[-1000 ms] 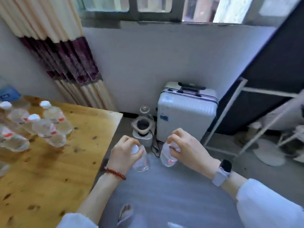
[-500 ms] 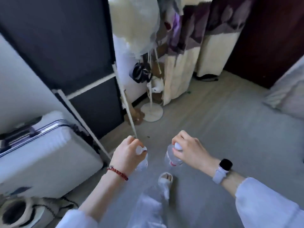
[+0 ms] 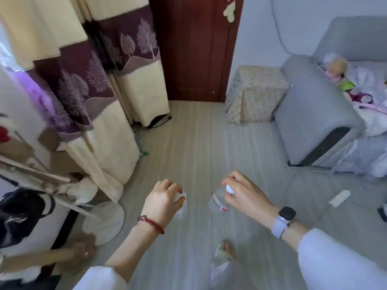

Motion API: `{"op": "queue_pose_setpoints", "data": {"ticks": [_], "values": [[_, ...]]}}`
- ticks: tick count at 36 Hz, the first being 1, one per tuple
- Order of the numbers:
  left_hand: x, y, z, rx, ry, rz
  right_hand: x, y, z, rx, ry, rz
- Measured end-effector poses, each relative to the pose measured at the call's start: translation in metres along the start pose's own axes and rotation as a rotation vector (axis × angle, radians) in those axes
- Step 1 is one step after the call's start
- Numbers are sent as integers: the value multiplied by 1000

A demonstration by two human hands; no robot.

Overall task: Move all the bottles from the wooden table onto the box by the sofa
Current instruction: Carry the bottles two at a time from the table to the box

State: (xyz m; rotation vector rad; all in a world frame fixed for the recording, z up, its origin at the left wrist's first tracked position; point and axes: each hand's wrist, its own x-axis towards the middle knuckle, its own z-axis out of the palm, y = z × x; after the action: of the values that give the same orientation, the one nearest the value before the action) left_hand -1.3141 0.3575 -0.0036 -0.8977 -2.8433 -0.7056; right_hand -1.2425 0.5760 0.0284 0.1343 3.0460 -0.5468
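Note:
My left hand (image 3: 164, 200) grips a small clear bottle (image 3: 181, 209) by its white cap; the hand hides most of it. A second clear bottle (image 3: 217, 201) with a white cap and red-marked label hangs from my right hand (image 3: 244, 193), which holds it at the neck. Both bottles hang over the grey floor in front of me. The box (image 3: 256, 92), draped in a pale patterned cloth, stands far ahead against the wall, right next to the grey sofa (image 3: 314, 114). The wooden table is out of view.
Cream and purple curtains (image 3: 100, 84) hang at the left, with a dark red door (image 3: 194, 49) behind. A rack with a white round base (image 3: 104, 220) stands at lower left. Toys lie on the sofa. A white remote-like object (image 3: 339, 198) lies on the floor at right.
The view has swung right, away from the table and suitcase, past the rack, and now faces the door, box and sofa. Both hands keep their bottles in the same grip.

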Motion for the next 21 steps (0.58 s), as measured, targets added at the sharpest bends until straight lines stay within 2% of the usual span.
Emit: {"op": "queue_pose_setpoints", "data": {"ticks": [7,12,21], "values": [[196,8,72,-29,-154,137,137,124,-32,-58,-31,96],[330,22,114,-48,-124,179,240,211,-73,-66,-92,94],[558,43,143,-157,-93,100,416,312,-151,-89,-28,177]]}}
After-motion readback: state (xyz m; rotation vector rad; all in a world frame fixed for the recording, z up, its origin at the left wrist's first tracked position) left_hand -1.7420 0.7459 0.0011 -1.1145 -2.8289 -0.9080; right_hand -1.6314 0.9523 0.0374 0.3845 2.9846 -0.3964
